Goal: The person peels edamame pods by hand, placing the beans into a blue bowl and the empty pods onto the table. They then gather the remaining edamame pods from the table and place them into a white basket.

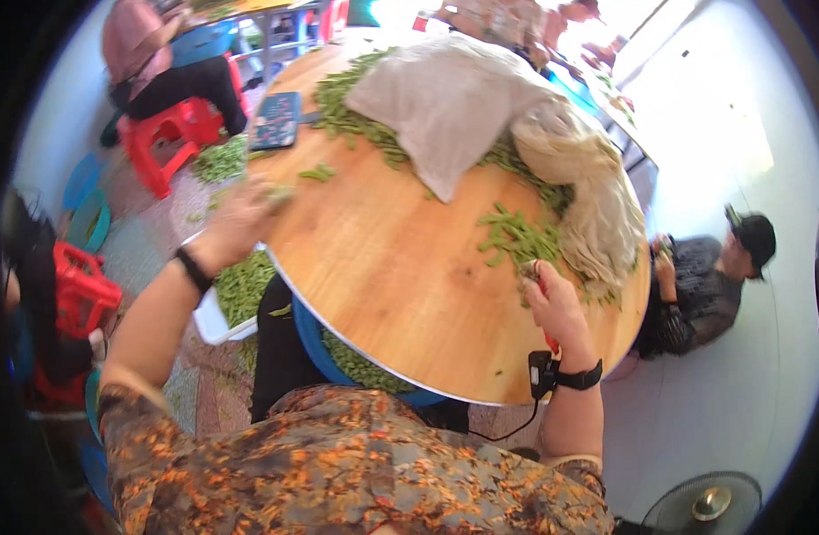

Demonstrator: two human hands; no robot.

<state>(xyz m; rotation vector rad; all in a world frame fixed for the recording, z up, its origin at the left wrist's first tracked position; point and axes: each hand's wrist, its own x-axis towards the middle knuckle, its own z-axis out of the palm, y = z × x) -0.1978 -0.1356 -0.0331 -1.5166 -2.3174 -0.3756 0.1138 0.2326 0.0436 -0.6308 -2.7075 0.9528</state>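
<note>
At the table's left edge is my left hand (240,221), smeared by motion; something pale green seems to be at its fingertips, but I cannot make it out. My right hand (559,308) is closed over the right part of the table. Red bits show at its fingers and below the palm, perhaps a small red-handled tool, mostly hidden by the hand. Just beyond it lies a loose pile of green bean pods (516,235). A few more pods (317,173) lie farther left. Under the table edge, a white tub (215,332) holds green pieces.
A large pale cloth sack (454,98) and a crumpled cream sack (574,160) rest on pods on the round wooden table (382,276). A dark blue patterned box (276,120) sits at the left rim. Red stools (164,143), a fan (708,504) and several people surround the table.
</note>
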